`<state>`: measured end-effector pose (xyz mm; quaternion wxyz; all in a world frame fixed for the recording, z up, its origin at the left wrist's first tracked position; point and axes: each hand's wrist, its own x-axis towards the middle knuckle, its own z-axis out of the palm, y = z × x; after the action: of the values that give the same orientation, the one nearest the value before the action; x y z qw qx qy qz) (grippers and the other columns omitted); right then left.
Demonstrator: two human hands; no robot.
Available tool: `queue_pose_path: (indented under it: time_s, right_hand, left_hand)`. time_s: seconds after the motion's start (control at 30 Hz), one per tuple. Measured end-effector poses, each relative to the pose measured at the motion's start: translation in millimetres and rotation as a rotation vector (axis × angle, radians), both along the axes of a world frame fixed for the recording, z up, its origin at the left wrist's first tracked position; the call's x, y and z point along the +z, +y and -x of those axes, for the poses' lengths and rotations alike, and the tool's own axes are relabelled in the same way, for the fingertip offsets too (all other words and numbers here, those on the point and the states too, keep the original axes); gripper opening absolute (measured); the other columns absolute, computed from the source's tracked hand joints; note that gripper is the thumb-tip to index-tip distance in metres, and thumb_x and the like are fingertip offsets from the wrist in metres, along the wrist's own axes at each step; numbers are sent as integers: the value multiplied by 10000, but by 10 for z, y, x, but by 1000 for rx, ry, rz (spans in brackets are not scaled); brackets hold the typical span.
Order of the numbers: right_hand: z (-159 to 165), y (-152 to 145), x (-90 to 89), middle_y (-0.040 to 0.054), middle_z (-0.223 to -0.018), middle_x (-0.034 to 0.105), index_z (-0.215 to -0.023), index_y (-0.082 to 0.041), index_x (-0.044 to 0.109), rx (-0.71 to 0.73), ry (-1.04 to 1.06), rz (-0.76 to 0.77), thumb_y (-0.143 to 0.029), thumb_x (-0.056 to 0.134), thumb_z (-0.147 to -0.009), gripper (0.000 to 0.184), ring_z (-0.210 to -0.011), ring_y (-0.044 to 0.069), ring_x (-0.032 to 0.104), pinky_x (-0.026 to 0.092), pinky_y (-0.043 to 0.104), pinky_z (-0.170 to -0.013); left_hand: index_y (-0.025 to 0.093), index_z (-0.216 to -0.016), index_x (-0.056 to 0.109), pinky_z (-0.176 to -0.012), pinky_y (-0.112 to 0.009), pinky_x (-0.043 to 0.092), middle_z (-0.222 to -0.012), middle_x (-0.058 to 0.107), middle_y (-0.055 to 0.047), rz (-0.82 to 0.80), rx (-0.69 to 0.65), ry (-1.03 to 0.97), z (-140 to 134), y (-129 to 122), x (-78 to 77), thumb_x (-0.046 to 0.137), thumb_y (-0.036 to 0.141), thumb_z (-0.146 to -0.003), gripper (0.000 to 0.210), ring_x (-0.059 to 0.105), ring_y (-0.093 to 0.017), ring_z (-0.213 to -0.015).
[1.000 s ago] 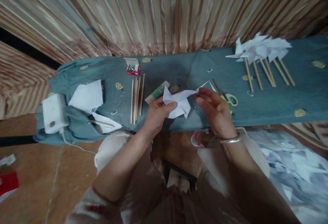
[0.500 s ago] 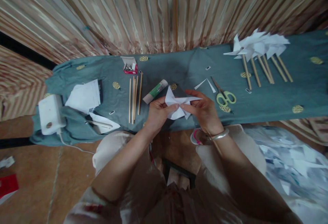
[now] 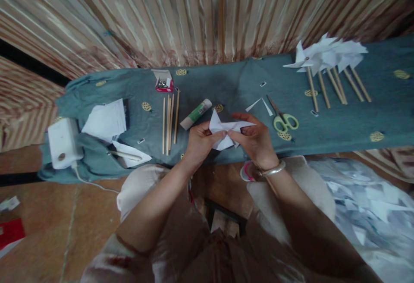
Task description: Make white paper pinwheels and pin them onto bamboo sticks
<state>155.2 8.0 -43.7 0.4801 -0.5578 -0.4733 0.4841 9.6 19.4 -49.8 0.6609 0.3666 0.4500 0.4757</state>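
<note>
A white paper pinwheel (image 3: 223,141), its points folded in towards the middle, is held between both hands above the near edge of the cloth. My left hand (image 3: 199,143) pinches its left side, thumb pressed near the centre. From the right, my right hand (image 3: 257,143) grips it with the thumb at the centre too; the fingers behind the paper are partly hidden. Just beyond my left hand lies a green and white glue stick (image 3: 196,114). Scissors (image 3: 284,121) with pale green handles rest to the right of my right hand, beside thin paper offcuts (image 3: 259,106).
Several wooden sticks (image 3: 168,123) lie left of the glue stick, below an open red box (image 3: 164,84) of small metal pieces. Further left are stacked paper squares (image 3: 106,119), a pen (image 3: 126,155) and a white device (image 3: 64,143). Finished pinwheels (image 3: 330,56) lie far right.
Both hands keep their pinch on the paper pinwheel, with barely any movement. The view has shifted very slightly.
</note>
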Motion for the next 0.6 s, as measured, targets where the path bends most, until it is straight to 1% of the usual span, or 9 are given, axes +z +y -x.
queue_pose_path:
  time_s: [0.1, 0.17, 0.3, 0.4, 0.47, 0.53, 0.6]
  right_hand:
    - [-6, 4, 40, -48, -564, 661, -1030, -181, 603, -15, 81, 75, -318, 763, -614, 466, -479, 134, 576, 445, 250, -468]
    - [-11, 4, 67, -44, -578, 673, -1032, -180, 598, -6, 107, 93, -321, 780, -596, 493, -483, 136, 583, 445, 247, -470]
    - [-17, -4, 80, -47, -586, 676, -1028, -184, 602, 15, 108, 100, -322, 793, -597, 491, -480, 126, 577, 434, 235, -459]
    - [-65, 12, 66, -40, -630, 688, -1024, -196, 616, 26, 121, 67, -338, 799, -614, 471, -531, 129, 607, 471, 244, -506]
    - [-152, 40, 58, -11, -724, 717, -981, -209, 645, -4, 114, 0, -366, 785, -656, 387, -633, 143, 653, 513, 265, -582]
    - [-281, 66, 48, 19, -818, 736, -893, -218, 677, -79, 57, -81, -385, 743, -716, 252, -736, 158, 678, 533, 287, -660]
    - [-420, 70, 29, 21, -781, 729, -804, -218, 691, -156, -73, -125, -369, 709, -746, 163, -718, 166, 667, 522, 299, -656]
  left_hand:
    - [168, -752, 756, -640, -278, 493, -736, 741, -12, 16, -22, -5, 6, 0, -17, 865, 279, -564, 243, 646, -156, -642]
    - [170, -743, 760, -632, -270, 487, -722, 740, -12, 31, -36, -6, 6, -3, -13, 865, 301, -564, 245, 634, -146, -622]
    - [172, -710, 757, -593, -253, 467, -670, 727, -5, 53, -47, 8, -3, -9, 19, 872, 326, -545, 253, 608, -132, -577]
    - [170, -698, 754, -590, -255, 471, -668, 729, -8, 61, -39, 16, 5, 1, 52, 871, 324, -538, 251, 611, -136, -578]
    - [166, -705, 756, -605, -257, 480, -684, 736, -14, 59, 4, 22, 28, 25, 76, 866, 308, -538, 245, 620, -137, -595]
    - [169, -718, 757, -628, -258, 492, -710, 745, -14, 50, 77, 29, 63, 62, 100, 856, 290, -539, 238, 634, -138, -619]
    - [177, -717, 755, -643, -257, 500, -724, 749, -11, 38, 145, 30, 102, 103, 122, 846, 279, -539, 225, 643, -136, -634]
